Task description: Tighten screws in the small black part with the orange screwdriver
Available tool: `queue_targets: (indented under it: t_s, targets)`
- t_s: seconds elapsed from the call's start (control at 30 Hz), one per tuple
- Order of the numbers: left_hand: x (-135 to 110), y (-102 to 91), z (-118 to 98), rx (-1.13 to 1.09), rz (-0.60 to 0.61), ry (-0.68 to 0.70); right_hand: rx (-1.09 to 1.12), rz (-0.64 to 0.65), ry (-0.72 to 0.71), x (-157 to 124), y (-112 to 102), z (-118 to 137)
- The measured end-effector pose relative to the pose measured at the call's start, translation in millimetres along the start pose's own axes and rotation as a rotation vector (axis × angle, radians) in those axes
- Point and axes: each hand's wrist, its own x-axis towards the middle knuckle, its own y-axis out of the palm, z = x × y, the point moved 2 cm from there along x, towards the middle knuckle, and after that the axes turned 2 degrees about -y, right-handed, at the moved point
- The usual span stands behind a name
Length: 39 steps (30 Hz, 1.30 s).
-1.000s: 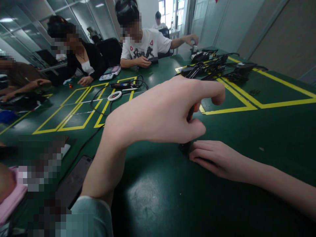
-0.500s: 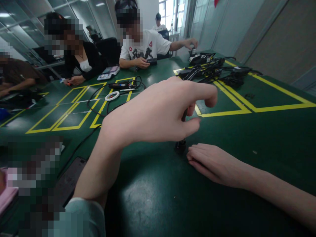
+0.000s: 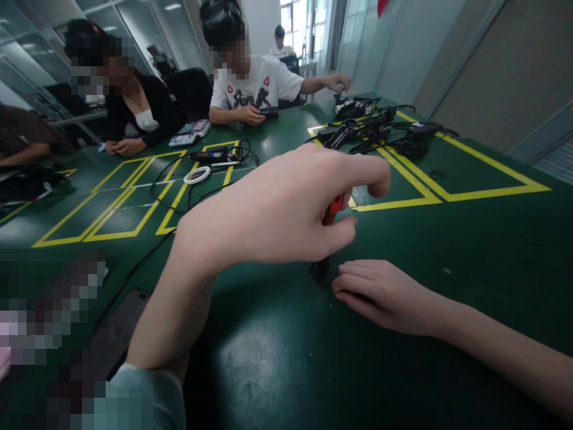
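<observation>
My left hand reaches in from the left, curled around a slim upright object with a red and black body. Its index finger is bent and lifted away, and the thumb points to the right. Much of the object is hidden behind the hand; its dark lower end shows below, close to the green table. To the right of that lower end, my right hand rests on the tabletop with its fingers curled in. Nothing is visible in its fingers, and a small gap separates it from the object.
Black cables and devices are heaped at the far right, inside yellow tape lines. A white ring and a black corded device lie farther left. A dark phone is beside my left forearm. Several people sit across the table.
A red part of the upright object now shows between my left fingers, where black was seen before. The whole view has shifted slightly; my right hand stays beside the object.
</observation>
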Motion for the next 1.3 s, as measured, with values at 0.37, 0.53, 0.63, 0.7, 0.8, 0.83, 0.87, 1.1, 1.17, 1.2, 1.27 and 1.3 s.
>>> queue_targets:
  t_s: [0.37, 0.53, 0.63, 0.7, 0.8, 0.83, 0.87, 1.1, 1.17, 1.2, 1.27, 1.3]
  targets:
    - [-1.0, -2.0, -1.5, 0.032, 0.004, 0.007, -0.023, -0.018, -0.025, 0.5, -7.5, 4.6]
    - [-1.3, -1.2, 2.1, 0.047, -0.006, -0.004, 0.003, 0.004, -0.02, -1.1, -7.4, 4.2]
    - [-2.9, -2.7, 2.2, 0.047, -0.001, 0.006, 0.011, 0.011, -0.018, -1.5, -6.8, 4.0]
    - [-2.8, -3.7, 1.2, 0.04, 0.003, 0.011, 0.01, 0.01, -0.023, -1.3, -6.8, 4.4]
    - [-0.9, -3.9, -0.6, 0.025, 0.012, 0.006, 0.017, 0.002, -0.03, -0.9, -7.3, 5.1]
    - [-0.3, -3.6, -1.0, 0.02, 0.01, 0.001, 0.019, 0.002, -0.027, -0.9, -7.4, 5.1]
    - [0.0, -3.1, -0.9, 0.017, 0.01, -0.005, 0.021, 0.006, -0.021, -0.9, -7.4, 5.1]
    - [-4.4, -3.0, 1.9, 0.017, 0.0, 0.009, 0.019, 0.011, -0.012, -1.6, -8.6, 4.8]
    - [-4.4, -3.7, 1.1, 0.014, 0.012, 0.011, 0.018, 0.007, -0.013, -1.4, -8.6, 4.8]
    - [-3.8, -3.9, 0.4, 0.011, 0.014, 0.013, 0.019, 0.008, -0.012, -1.3, -8.6, 4.7]
    - [-2.0, -3.8, -1.2, 0.009, 0.005, 0.016, 0.021, 0.014, -0.008, -1.1, -8.4, 4.8]
    - [-1.0, -3.4, -1.6, 0.013, -0.001, 0.015, 0.02, 0.015, -0.006, -1.1, -8.4, 4.8]
